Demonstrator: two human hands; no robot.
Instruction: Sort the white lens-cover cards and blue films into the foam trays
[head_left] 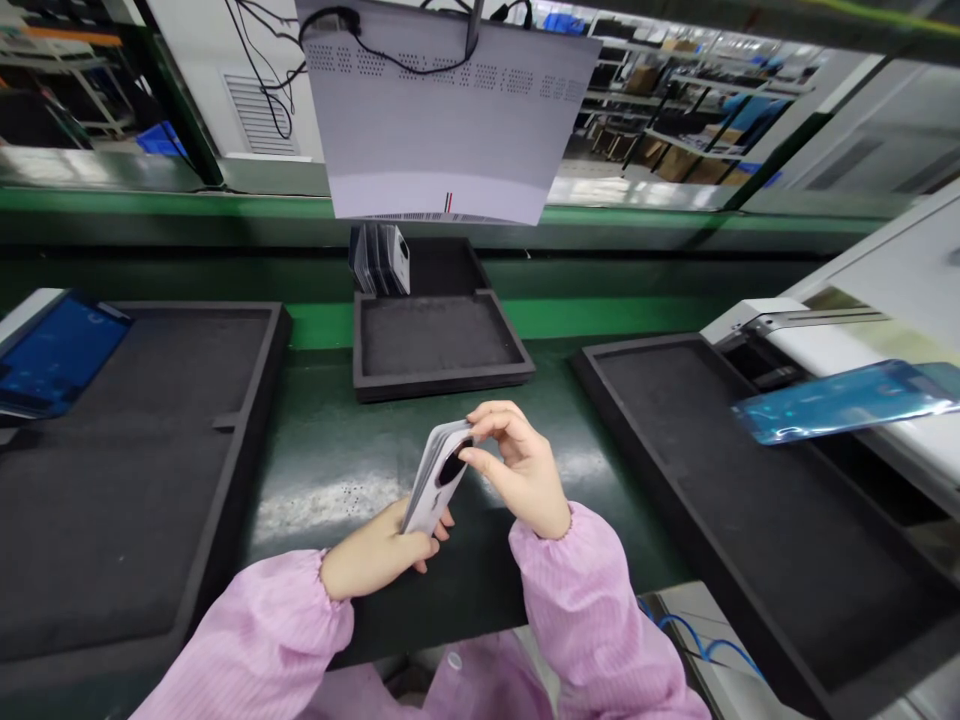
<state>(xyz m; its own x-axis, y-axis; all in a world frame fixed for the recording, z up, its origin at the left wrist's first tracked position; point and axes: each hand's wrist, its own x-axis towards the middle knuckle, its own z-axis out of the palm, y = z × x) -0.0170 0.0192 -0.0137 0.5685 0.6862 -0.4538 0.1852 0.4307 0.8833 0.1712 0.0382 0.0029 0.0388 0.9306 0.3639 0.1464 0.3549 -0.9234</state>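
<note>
In front of me, above the green tabletop, a small stack of white phone back covers (431, 495) is held tilted, its edges slightly fanned. Each seems thin; the front one has a dark oval camera area near its top. My left hand (384, 548) is wrapped round the lower end of the stack. At the upper right corner, beside the dark oval, my right hand (523, 468) pinches the edge between thumb and fingers. Whether it grips one cover or several, I cannot tell.
Ahead is a black foam tray (442, 382), with more covers (380, 262) standing upright behind it. Large black trays lie left (247, 440) and right (637, 430). Blue film-covered panels (56, 360) sit at the left; another blue panel (847, 400) overhangs the right tray. A white monitor back (450, 130) hangs above.
</note>
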